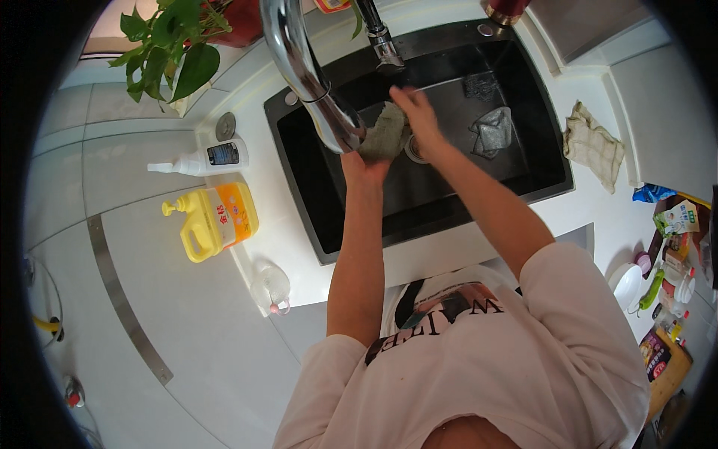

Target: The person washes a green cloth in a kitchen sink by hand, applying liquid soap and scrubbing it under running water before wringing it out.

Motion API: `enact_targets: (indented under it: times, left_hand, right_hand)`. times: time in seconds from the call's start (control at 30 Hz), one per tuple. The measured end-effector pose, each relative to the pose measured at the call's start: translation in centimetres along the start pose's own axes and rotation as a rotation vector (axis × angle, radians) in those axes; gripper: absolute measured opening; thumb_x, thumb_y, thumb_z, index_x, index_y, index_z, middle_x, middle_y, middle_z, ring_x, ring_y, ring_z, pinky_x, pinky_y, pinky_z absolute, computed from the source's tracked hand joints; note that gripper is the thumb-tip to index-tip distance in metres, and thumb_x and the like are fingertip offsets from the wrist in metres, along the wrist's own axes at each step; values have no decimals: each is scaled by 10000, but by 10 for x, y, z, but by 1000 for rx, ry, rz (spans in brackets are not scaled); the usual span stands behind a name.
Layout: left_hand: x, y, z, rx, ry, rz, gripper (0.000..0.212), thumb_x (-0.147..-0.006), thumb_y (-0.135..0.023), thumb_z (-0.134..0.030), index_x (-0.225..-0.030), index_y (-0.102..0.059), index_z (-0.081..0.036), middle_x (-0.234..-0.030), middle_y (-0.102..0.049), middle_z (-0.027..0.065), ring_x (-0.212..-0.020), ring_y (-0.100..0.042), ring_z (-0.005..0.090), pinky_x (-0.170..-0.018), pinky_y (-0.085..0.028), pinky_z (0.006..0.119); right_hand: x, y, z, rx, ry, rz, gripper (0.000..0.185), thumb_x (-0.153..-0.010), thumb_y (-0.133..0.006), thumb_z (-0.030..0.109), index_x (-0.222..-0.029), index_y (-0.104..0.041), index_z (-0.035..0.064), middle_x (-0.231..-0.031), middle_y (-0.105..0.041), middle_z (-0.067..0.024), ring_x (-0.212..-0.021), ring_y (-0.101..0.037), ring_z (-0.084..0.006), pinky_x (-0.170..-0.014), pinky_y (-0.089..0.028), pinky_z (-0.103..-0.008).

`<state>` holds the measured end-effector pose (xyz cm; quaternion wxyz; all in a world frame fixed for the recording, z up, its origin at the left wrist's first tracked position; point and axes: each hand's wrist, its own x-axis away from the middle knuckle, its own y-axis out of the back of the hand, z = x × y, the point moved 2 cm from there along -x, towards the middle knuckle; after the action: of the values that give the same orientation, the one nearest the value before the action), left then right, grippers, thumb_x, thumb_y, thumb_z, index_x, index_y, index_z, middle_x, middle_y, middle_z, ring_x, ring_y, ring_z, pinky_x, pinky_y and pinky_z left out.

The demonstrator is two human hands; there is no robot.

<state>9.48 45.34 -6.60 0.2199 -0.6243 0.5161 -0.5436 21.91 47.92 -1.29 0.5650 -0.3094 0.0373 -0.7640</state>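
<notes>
A black double-hole kitchen sink [404, 216] lies before me. My left hand [364, 165] holds a wet greenish-grey cloth [386, 134] beside the spout of a large chrome faucet [331, 120]; the faucet partly hides the hand. Just right of the cloth, my right hand [418, 115] is slightly blurred, its fingers apart, with nothing seen in it; whether it touches the cloth I cannot tell. Below it shows the sink drain [414, 150]. A silvery-grey cloth [493, 132] and a dark mesh scourer [481, 87] lie on the sink floor at the right.
A smaller chrome faucet [387, 50] stands behind the sink. Left on the counter are a white spray bottle [224, 156], a yellow pump jug [219, 221] and a clear container [270, 285]. A beige cloth [593, 145] lies at the right, with a white bowl [625, 286] farther off. A plant [168, 50] overhangs.
</notes>
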Motion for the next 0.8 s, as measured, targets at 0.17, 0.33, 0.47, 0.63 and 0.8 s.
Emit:
enact_targets:
  times: [0.17,0.33,0.47,0.63,0.8]
  left_hand:
    - [4,12,17,609,284,-313,453,-894,-442,-309,-1257,-362,-50,-1274,-396,120,-1119,-457,279,-957,-390,419]
    - [38,-10,14,2001,789,-209,416,-898,-410,-237,-1268,-357,-56,-1297,-380,109,-1191,-381,272,-1018,-310,412]
    - [35,-20,26,337,190,-62,413,-906,-388,-236,-1274,-352,-52,-1293,-388,117,-1206,-362,296,-1021,-289,438]
    - [28,22,2,-743,-262,324,392,-907,-366,-247,-1258,-375,-72,-1220,-444,125,-1158,-409,298,-1006,-307,427]
    - [32,-20,27,-205,26,49,387,-874,-390,-213,-1230,-408,-64,-1229,-438,117,-1149,-423,272,-993,-316,441]
  right_hand:
    - [37,-4,-41,626,580,61,241,-740,-630,271,-881,-599,79,-891,-553,-114,-841,-526,-210,-737,-408,-331]
    - [53,-46,-36,1318,673,232,244,-659,-664,250,-852,-633,105,-944,-554,-122,-949,-472,-306,-787,-333,-454]
    - [-6,-25,-35,1229,525,163,323,-631,-665,310,-872,-649,97,-994,-558,-162,-964,-467,-356,-797,-331,-487]
    - [61,-37,-30,1117,1006,196,312,-623,-655,290,-831,-625,60,-961,-565,-159,-1027,-458,-370,-809,-314,-570]
    - [5,-22,-46,1084,476,209,309,-658,-613,193,-930,-566,54,-974,-538,-195,-964,-519,-357,-780,-424,-451]
